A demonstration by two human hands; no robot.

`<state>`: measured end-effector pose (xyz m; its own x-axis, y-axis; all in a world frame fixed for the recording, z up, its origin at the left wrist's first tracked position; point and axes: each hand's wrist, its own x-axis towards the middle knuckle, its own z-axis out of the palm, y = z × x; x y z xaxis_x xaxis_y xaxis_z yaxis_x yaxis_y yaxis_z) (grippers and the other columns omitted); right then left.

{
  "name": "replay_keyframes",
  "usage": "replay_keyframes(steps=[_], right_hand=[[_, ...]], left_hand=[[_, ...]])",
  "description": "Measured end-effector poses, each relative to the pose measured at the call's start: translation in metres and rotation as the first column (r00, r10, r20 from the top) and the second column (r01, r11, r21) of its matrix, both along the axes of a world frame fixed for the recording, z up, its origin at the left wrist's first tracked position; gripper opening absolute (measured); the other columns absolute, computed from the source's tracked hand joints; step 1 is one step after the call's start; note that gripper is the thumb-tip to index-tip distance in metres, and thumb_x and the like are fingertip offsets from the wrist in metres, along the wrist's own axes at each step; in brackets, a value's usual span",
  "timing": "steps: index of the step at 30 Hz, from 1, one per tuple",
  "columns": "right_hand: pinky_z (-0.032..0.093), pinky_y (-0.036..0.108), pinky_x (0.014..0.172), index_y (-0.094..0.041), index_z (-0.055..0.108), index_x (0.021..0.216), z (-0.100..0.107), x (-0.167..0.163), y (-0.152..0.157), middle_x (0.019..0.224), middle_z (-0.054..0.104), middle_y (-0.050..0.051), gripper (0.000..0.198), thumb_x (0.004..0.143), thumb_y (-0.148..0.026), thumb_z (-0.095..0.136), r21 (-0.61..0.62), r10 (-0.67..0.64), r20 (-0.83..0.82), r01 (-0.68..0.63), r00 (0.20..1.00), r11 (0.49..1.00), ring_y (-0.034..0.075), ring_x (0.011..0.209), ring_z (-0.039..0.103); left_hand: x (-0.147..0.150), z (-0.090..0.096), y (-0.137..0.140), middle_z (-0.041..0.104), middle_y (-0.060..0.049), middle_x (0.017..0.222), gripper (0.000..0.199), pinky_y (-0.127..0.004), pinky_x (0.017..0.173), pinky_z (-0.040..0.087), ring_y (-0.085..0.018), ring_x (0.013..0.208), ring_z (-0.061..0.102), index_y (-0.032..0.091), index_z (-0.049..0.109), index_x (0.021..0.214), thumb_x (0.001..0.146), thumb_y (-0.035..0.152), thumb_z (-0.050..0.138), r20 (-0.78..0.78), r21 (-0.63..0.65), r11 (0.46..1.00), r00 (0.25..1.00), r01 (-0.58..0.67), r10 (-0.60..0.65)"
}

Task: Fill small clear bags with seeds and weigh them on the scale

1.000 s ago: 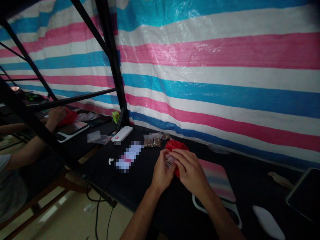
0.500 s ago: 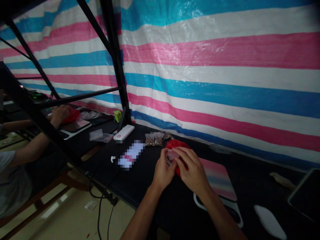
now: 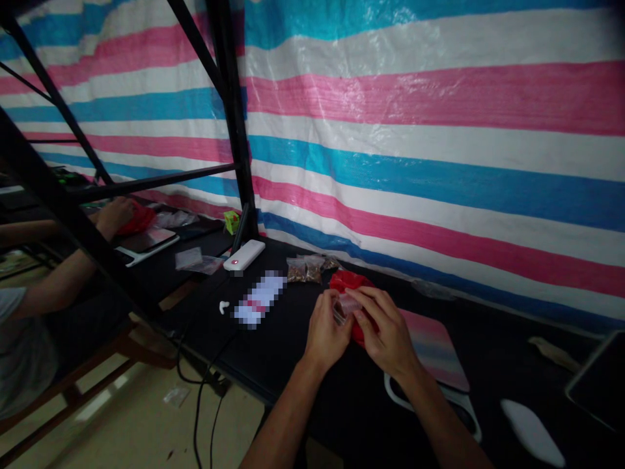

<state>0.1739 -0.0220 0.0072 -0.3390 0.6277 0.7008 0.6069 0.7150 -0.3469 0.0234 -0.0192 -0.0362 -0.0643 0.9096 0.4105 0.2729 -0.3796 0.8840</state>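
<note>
My left hand (image 3: 326,335) is closed with its fingers and thumb around a small clear plastic bag (image 3: 346,303). From the other side my right hand (image 3: 388,335) pinches the same bag near its top edge. What the bag contains, if anything, I cannot make out. Just behind and under my hands lies a red plastic bag (image 3: 350,280), partly hidden by my fingers. Beyond my left hand, several small clear bags filled with brown bits (image 3: 312,268) lie in a row. By my right wrist is a white-framed device with a glossy reflecting plate (image 3: 432,342).
A phone with a blurred screen (image 3: 258,301), a white earbud (image 3: 223,307) and a white power bank (image 3: 245,255) lie left on the black table. A white mouse (image 3: 532,430) sits right. Black metal posts (image 3: 237,130) divide me from another person's arm (image 3: 68,280). Cables hang at the table edge.
The view has shifted slightly, so most things sit a little further right. Both hands keep hold of the small clear bag, with only slight finger movement.
</note>
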Motion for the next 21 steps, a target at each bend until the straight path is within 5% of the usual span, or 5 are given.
replay_keyframes(steps=[21], right_hand=[[0.051, 0.043, 0.102, -0.027, 0.061, 0.133, -0.0014, -0.0009, -0.0025, 0.127, 0.066, 0.009, 0.033, 0.101, -0.021, 0.054, -0.026, 0.007, 0.026, -0.007, 1.000, 1.000, 0.026, 0.119, 0.062]], left_hand=[[-0.0022, 0.0034, -0.0024, 0.062, -0.005, 0.109, 0.027, -0.035, 0.090, 0.049, -0.022, 0.101, 0.062, 0.023, 0.055, 0.115, 0.091, 0.024, 0.065, -0.077, 0.019, 1.000, 0.997, 0.001, 0.001]])
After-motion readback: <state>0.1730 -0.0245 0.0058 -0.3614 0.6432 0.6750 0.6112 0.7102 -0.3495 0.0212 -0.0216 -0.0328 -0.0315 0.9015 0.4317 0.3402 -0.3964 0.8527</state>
